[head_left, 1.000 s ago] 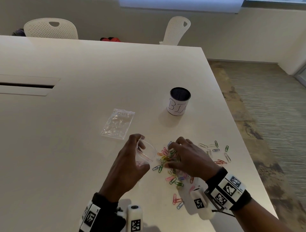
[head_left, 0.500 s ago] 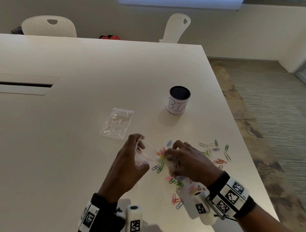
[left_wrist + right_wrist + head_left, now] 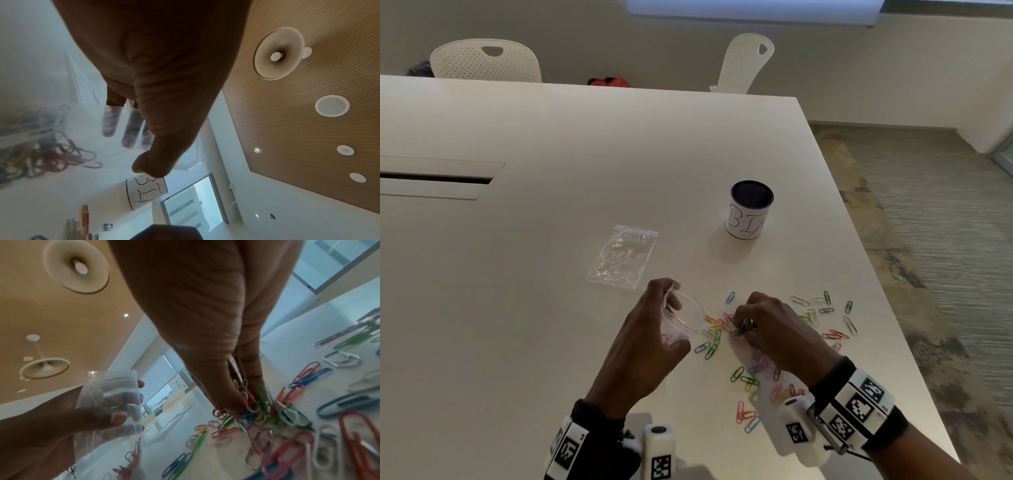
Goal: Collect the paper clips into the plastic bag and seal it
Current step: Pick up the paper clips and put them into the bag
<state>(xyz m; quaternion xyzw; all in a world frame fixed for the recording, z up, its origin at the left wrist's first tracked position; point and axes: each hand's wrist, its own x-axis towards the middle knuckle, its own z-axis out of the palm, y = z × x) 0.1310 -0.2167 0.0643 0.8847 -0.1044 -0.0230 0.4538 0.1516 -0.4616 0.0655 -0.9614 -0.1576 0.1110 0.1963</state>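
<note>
My left hand (image 3: 654, 329) grips a small clear plastic bag (image 3: 683, 317) upright with its mouth held wide. Several coloured paper clips (image 3: 131, 457) lie in the bag's bottom (image 3: 41, 155). To its right my right hand (image 3: 767, 325) pinches a bunch of paper clips (image 3: 743, 328) just above the table, with thumb and fingers closed on them (image 3: 248, 402). Many more coloured paper clips (image 3: 825, 318) lie scattered on the white table (image 3: 517, 308) under and around that hand.
A second clear plastic bag (image 3: 624, 256) lies flat behind my left hand. A dark cup with a white label (image 3: 750, 214) stands further back right. The table's right edge (image 3: 893, 308) runs close to the clips. Two white chairs (image 3: 486, 61) stand at the far side.
My right hand has drawn its fingers together on a bunch of clips and shifted slightly left toward the bag's mouth. The left hand and bag have stayed put.
</note>
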